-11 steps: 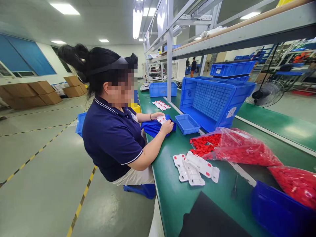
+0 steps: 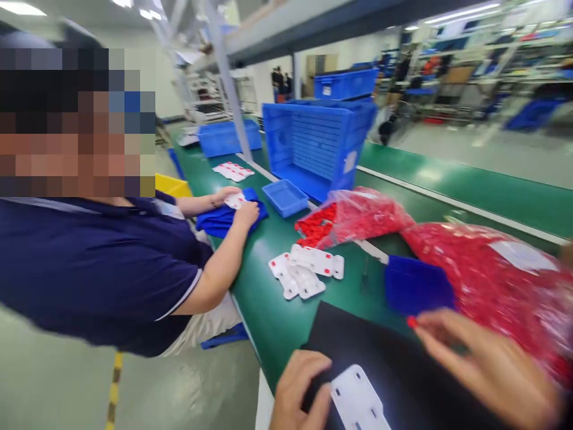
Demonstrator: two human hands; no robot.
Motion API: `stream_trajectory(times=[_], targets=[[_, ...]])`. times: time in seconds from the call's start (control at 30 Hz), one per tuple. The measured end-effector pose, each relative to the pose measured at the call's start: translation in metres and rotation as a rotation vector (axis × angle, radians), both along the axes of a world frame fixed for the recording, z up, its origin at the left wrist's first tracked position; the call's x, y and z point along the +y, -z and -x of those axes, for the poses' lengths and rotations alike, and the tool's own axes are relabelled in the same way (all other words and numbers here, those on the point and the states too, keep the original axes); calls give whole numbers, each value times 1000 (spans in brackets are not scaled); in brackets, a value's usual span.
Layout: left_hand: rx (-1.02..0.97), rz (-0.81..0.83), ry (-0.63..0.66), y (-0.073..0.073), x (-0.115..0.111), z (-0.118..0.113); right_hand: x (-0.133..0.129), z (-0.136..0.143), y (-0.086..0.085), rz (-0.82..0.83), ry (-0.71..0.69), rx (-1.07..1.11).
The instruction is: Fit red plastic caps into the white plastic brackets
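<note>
My right hand [image 2: 487,364], blurred, pinches a small red plastic piece [image 2: 411,322] between thumb and fingertips, just in front of a dark blue bin [image 2: 418,286]. At the bottom, my left hand [image 2: 299,391] curls at the left edge of a white plastic panel [image 2: 360,400], its thumb against it. Small slots show in this panel, which lies on a black mat [image 2: 353,334]; its lower end is cut off. Beyond the mat, several similar white panels [image 2: 308,280] overlap, some with red pieces in them.
A co-worker [image 2: 111,257] sits at left, holding a white panel [image 2: 235,200] over blue cloth. Clear bags of red pieces [image 2: 367,215] [image 2: 483,269] lie along the green bench [image 2: 255,298]. Further back are a small blue tray [image 2: 286,197] and a large blue crate [image 2: 313,143].
My view has swung right and down. Both my hands have come into sight, the right with a red piece, the left at a white panel. The co-worker's hands still hold their panel.
</note>
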State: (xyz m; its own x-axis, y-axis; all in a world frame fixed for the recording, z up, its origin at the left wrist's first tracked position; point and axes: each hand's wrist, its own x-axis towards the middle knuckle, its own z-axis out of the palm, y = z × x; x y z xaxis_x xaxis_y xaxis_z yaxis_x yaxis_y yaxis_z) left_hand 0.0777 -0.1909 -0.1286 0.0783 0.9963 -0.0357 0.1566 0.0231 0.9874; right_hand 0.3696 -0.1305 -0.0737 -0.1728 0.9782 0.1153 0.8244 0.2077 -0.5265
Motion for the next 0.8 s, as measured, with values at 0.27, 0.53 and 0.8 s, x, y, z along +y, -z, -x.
stream_trajectory(times=[0.27, 0.53, 0.8], targets=[[166, -201, -160, 51, -12, 15, 92, -52, 14, 105, 48, -510], [220, -232, -139, 58, -15, 11, 100, -53, 46, 121, -77, -675], [281, -262, -98, 53, -16, 11, 103, -53, 56, 114, -113, -733]])
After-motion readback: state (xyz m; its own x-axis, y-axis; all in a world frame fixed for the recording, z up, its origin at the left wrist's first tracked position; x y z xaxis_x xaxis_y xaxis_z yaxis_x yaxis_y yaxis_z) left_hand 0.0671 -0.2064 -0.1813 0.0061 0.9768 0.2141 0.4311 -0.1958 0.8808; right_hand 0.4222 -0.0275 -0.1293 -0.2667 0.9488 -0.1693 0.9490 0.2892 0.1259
